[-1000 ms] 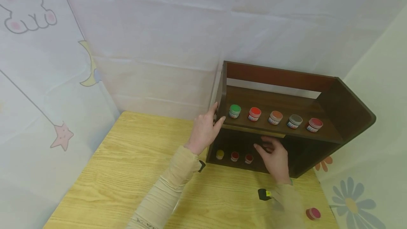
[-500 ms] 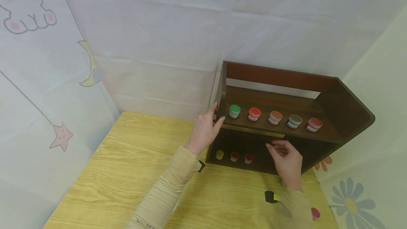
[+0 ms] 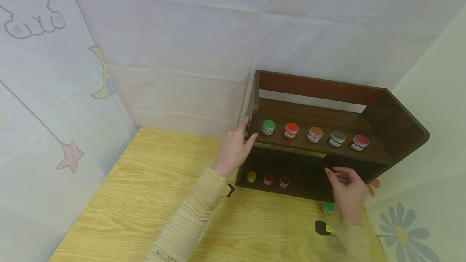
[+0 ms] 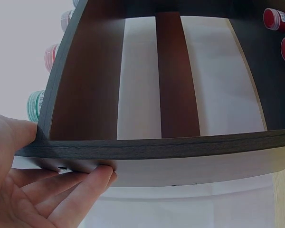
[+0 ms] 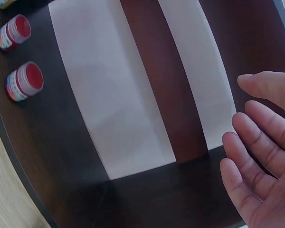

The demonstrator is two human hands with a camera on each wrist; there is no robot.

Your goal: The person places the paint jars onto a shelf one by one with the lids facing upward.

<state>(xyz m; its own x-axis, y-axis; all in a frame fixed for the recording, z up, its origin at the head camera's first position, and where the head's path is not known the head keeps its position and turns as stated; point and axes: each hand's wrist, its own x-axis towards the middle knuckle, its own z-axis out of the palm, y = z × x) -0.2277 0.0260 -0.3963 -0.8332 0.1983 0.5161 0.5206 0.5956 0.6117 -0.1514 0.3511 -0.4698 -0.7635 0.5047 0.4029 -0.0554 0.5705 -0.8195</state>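
A dark brown two-tier shelf (image 3: 398, 126) stands at the back right of the table. At its left side panel, my left hand (image 3: 233, 151) grips the board, thumb on the front edge and fingers against the outer face, as the left wrist view also shows. My right hand (image 3: 348, 191) is in front of the lower tier's right part, fingers loosely bent, thumb apart, holding nothing. On the lower tier, toward the left, sit a yellow paint jar (image 3: 251, 177) and two dark red paint jars (image 3: 268, 179). A green-lidded jar (image 3: 328, 208) stands on the table beside my right wrist.
Along the upper tier's front runs a row of several paint jars, from a green jar (image 3: 268, 127) at left to a crimson jar (image 3: 359, 143) at right. The yellow wood-grain table (image 3: 145, 181) meets cloth-covered walls (image 3: 182, 51) behind and on both sides.
My right hand has moved right and slightly down along the lower tier. The green-lidded jar on the table has come into view, and a pink-lidded one is now hidden by my right forearm.
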